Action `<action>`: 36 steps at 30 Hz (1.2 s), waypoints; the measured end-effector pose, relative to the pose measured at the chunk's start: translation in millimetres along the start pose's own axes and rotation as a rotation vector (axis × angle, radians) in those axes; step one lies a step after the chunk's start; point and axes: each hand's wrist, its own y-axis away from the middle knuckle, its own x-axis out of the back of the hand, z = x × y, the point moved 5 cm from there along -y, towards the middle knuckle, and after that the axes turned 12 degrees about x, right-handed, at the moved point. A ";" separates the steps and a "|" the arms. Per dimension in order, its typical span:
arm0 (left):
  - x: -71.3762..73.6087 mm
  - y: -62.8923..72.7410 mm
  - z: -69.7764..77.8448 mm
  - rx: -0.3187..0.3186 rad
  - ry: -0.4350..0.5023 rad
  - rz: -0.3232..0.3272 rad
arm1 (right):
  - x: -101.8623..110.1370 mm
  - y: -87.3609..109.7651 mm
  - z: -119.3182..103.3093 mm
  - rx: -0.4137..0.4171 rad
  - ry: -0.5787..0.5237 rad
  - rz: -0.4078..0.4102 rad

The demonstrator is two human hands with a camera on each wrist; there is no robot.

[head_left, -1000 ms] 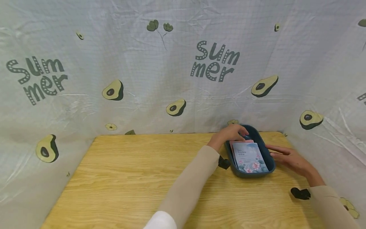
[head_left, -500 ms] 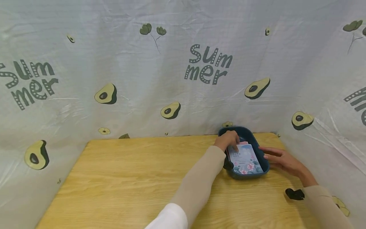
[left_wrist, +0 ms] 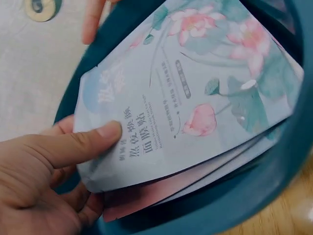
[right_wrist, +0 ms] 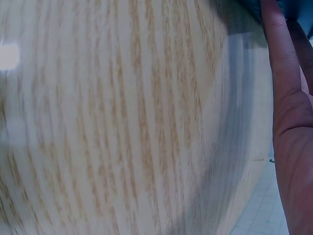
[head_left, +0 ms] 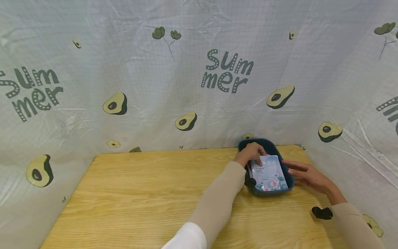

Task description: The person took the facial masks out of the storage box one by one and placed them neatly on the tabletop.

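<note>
One left hand dips over the rim of a blue bin, thumb flat on the printed face of the top packet, fingers curled beneath its far-left corner, the pinch nearly closed; whether a second packet is caught with it cannot be told. The step in hand looks to be picking that packet off the stack, which sits inside the bin with a pink packet showing just below. At right, the right hand grips nothing, its fingers nearly straight at the bin's outer wall, apparently to steady it. The next move seems to call for a firm pinch and a lift over the rim, leaving the packets beneath in place. Around them, again from the left: a wood table; a black mount at the left wrist, overhanging the bin's left edge, where it could snag; and printed cloth along the back and right, close behind the bin's far end, leaving little room there.
</note>
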 end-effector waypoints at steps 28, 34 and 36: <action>-3.2 17.8 -10.7 0.127 0.984 -0.189 | 0.4 2.2 -1.4 -0.018 0.026 0.014; -4.0 28.7 -14.8 0.102 0.944 -0.132 | -3.0 1.0 -3.3 0.007 -0.026 -0.014; -2.5 32.5 -15.7 0.086 0.918 -0.106 | -4.6 1.0 -5.2 0.016 -0.048 -0.019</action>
